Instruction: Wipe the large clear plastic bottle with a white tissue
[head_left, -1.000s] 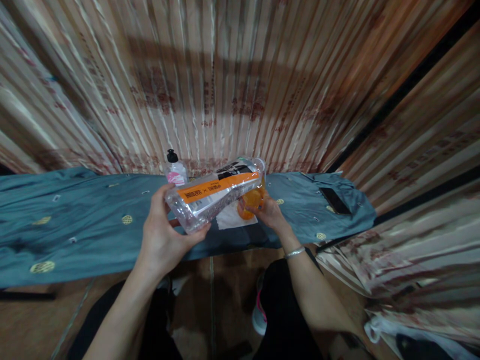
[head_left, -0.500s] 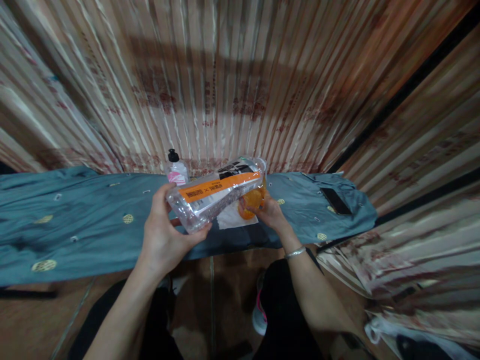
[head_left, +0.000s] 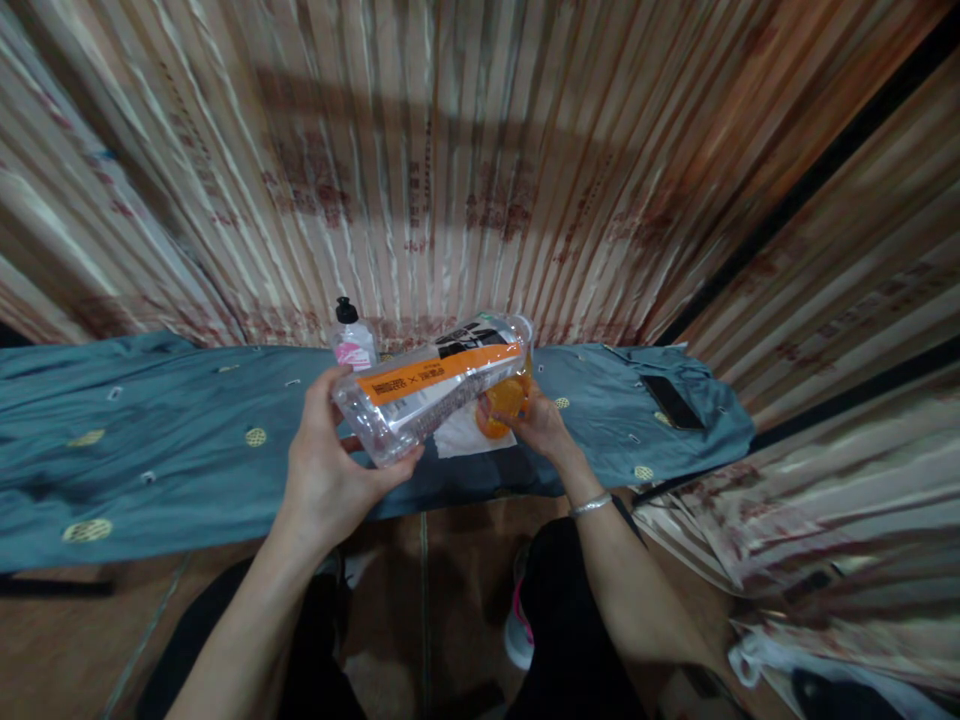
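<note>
My left hand grips the base end of a large clear plastic bottle with an orange and silver label. The bottle lies tilted in the air, its far end up and to the right. Beneath that end, my right hand is wrapped round a translucent orange container. The bottle's end overlaps the container, so I cannot tell whether they touch. White tissue lies on the cloth below. Behind my left hand stands a small clear bottle with a black cap and pink label.
A blue-green patterned cloth covers the long narrow surface in front of me. On its right part lies a black phone. A striped curtain hangs close behind, and another side of it runs along the right. Brown tiles show below.
</note>
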